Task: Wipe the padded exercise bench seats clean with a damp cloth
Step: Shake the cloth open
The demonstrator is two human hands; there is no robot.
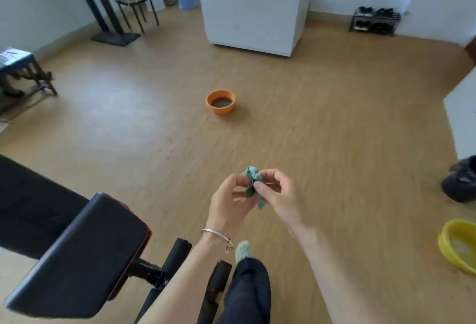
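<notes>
Both the left hand (pixel 230 195) and right hand (pixel 274 192) pinch the bunched cloth (pixel 253 184), readying it; next it must go down onto the bench (pixel 85 251) seat.

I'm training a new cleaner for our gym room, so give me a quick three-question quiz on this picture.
1. True or false: the cloth lies on the bench seat.
2. How many hands hold the cloth? A none, B one, C two.
3. Fill in: the basin in mid-floor is ____ in colour.
Key: 1 false; 2 C, the left hand and the right hand both pinch it; 3 orange.
</notes>
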